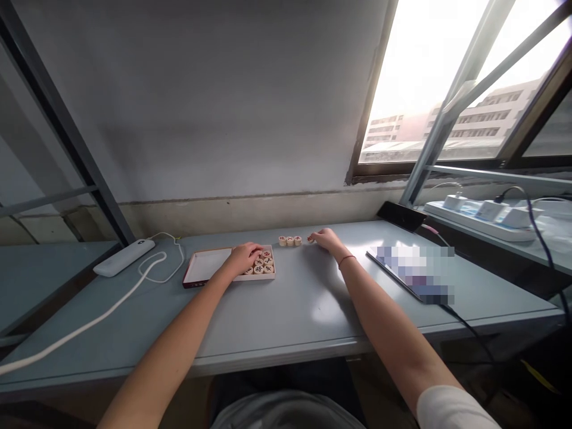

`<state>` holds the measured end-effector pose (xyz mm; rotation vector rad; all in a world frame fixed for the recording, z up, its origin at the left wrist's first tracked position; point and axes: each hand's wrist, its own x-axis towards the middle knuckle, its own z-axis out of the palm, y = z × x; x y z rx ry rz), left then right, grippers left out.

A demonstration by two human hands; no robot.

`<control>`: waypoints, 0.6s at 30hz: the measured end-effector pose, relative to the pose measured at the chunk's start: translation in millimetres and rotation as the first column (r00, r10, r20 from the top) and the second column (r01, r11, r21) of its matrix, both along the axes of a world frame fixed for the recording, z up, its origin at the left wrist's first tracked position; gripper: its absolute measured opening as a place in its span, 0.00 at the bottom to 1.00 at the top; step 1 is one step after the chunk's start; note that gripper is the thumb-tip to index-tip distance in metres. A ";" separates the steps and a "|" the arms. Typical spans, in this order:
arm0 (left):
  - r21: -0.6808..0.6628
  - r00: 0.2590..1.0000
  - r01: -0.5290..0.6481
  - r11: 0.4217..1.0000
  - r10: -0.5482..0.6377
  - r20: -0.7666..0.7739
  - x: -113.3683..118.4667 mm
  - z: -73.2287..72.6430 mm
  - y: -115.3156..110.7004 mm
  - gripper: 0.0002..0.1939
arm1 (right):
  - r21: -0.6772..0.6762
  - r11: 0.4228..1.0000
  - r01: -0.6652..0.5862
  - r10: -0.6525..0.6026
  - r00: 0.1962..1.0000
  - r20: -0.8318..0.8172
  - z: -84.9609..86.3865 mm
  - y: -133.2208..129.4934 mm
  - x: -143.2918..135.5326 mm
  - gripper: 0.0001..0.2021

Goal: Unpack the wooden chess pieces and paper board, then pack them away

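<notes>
My left hand (pixel 243 258) lies over a shallow white box (pixel 268 276) of round wooden Chinese chess pieces (pixel 258 270), marked with red or black characters. Its fingers are bent down onto the pieces near the far side; whatever they grip is hidden. Farther right, my right hand (pixel 328 239) pinches a Chinese chess piece (pixel 310 239) between thumb and fingers at the tabletop. Just left of it, a short row of three chess pieces (pixel 290 241) stands on the table, a gap away from the held one. The box lid (pixel 208 266), dark red outside and white inside, sits left of the box.
A white power bank (pixel 124 258) with a white cable (pixel 111 311) occupies the table's left side. On the right lies a tablet-like device (pixel 411 275), partly blurred out, with a dark cable. A power strip (pixel 480 221) with chargers stands beyond a metal post (pixel 429 149).
</notes>
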<state>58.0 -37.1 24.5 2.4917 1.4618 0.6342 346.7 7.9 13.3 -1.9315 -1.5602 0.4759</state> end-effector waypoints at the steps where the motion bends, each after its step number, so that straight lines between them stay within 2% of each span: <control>1: 0.009 1.000 0.004 1.000 -0.004 -0.001 -0.5 -0.7 0.8 0.16 | -0.014 1.000 0.005 -0.004 1.000 0.012 -3.0 0.5 -0.3 0.11; 6: 0.042 1.000 0.007 0.999 -0.008 0.016 -3.4 -2.9 3.8 0.16 | -0.011 1.000 0.021 -0.020 0.997 0.074 -7.2 1.5 -8.5 0.11; 11: 0.127 0.991 -0.025 0.992 0.008 0.136 -2.8 1.2 1.8 0.14 | 0.099 0.995 0.009 -0.017 0.996 0.086 9.4 -10.4 -21.2 0.11; 13: 0.174 0.974 -0.029 0.984 -0.011 0.225 -0.2 5.0 -1.3 0.13 | 0.173 0.979 -0.106 0.109 0.994 -0.007 19.5 -18.9 -34.3 0.11; 14: 0.191 0.964 -0.027 0.981 -0.025 0.265 1.5 6.9 -3.1 0.13 | 0.201 0.956 -0.215 0.236 0.968 -0.088 24.3 -23.4 -42.6 0.12; 16: 0.209 0.943 -0.015 0.978 -0.056 0.329 5.2 9.9 -6.7 0.12 | 0.227 0.854 -0.468 0.516 0.818 -0.255 31.8 -31.9 -60.0 0.14; 18: 0.223 0.927 0.012 0.975 -0.095 0.364 8.7 11.2 -9.6 0.12 | 0.240 0.751 -0.615 0.656 0.655 -0.375 36.4 -38.9 -74.9 0.16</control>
